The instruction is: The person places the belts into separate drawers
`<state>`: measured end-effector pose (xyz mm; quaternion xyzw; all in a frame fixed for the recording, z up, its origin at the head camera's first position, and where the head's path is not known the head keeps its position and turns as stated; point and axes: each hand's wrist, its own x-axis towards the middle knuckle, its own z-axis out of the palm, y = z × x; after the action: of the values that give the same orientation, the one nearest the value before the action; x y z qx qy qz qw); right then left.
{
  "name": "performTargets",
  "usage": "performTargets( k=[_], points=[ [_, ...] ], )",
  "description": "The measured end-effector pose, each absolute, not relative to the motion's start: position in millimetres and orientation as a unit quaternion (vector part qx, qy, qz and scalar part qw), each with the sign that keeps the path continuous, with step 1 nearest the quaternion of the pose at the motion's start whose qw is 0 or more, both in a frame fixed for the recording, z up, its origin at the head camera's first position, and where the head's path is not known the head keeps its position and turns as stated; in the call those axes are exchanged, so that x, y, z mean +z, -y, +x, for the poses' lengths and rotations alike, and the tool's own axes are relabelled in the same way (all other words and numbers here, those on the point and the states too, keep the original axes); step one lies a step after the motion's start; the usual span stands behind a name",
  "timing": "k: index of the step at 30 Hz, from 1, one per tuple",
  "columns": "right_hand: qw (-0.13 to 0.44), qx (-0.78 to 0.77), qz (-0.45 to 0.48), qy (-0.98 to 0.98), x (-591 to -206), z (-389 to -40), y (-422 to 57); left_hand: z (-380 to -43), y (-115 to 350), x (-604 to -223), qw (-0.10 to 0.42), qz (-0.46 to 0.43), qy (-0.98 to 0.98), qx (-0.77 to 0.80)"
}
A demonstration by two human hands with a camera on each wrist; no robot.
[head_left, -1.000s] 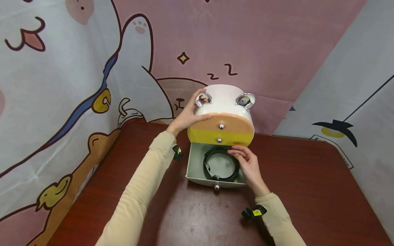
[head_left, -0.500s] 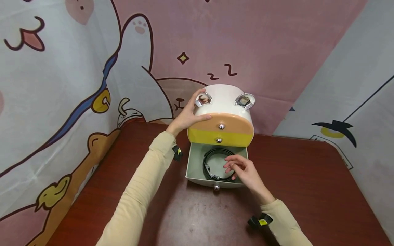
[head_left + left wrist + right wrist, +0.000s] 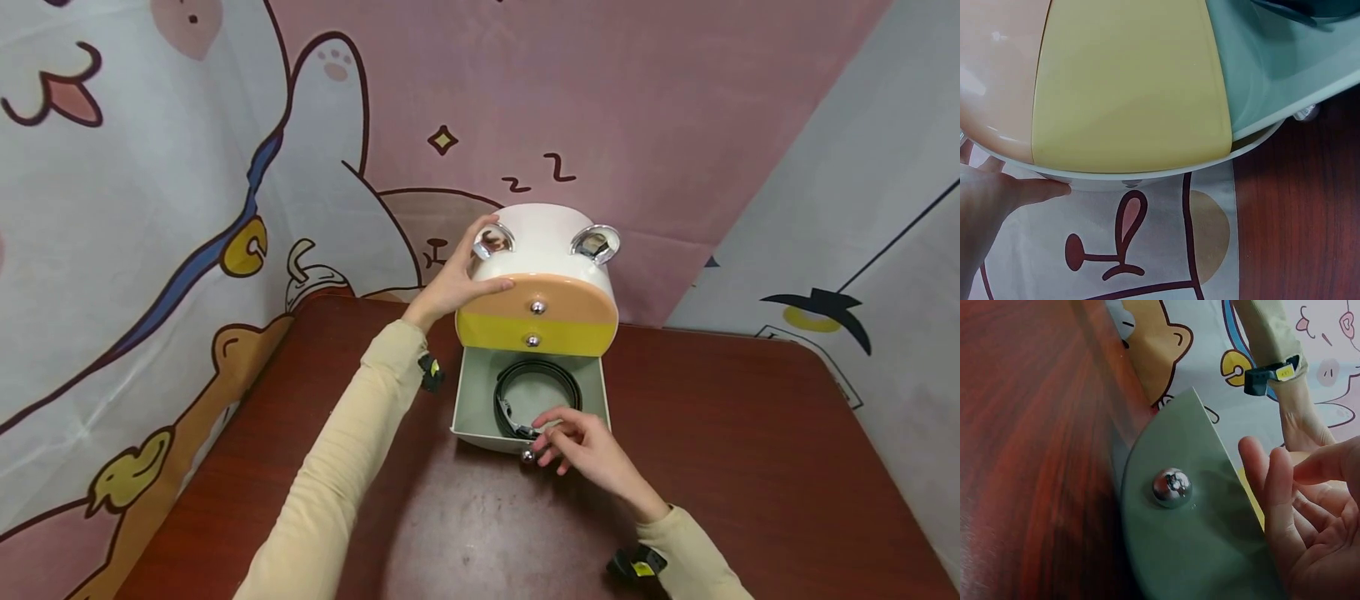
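Note:
A white drawer cabinet (image 3: 546,215) with two silver ears has an orange drawer front, a yellow one (image 3: 570,337) and a pulled-out grey-green bottom drawer (image 3: 471,400). In that drawer lies a coiled black strap (image 3: 573,387) with silver metal pieces, like a belt. My left hand (image 3: 450,287) rests on the cabinet's upper left, thumb stretched along the front edge and index finger beside the left ear (image 3: 495,240). Near the drawer's silver knob (image 3: 1172,487), my right hand (image 3: 588,450) hovers with loosely bent fingers and nothing in them.
The cabinet stands on a reddish-brown table (image 3: 750,450), close to the back edge. Behind it hangs a cartoon-printed cloth (image 3: 645,100). Another cloth stretch (image 3: 135,250) borders the table's left side.
My right hand has left the drawer's right inner side and moved towards me, to the drawer's front edge by the knob. My left hand, the cabinet and the coil stay in place.

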<state>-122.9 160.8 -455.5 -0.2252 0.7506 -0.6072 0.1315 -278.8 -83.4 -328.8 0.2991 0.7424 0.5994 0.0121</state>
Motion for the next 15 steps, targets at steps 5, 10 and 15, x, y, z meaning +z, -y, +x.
performTargets(
  k=[5,10,15],
  points=[
    [0.146,-0.599,-0.239,-0.750,-457,-117,-159,-279,84,-328,0.011,0.293,-0.749,0.594],
    [0.165,-0.596,-0.231,-0.751,-459,-111,-159,-280,83,-328,0.011,0.293,-0.751,0.591],
    [0.172,-0.588,-0.241,-0.753,-466,-108,-161,-279,83,-330,0.013,0.292,-0.748,0.596]
  ],
)
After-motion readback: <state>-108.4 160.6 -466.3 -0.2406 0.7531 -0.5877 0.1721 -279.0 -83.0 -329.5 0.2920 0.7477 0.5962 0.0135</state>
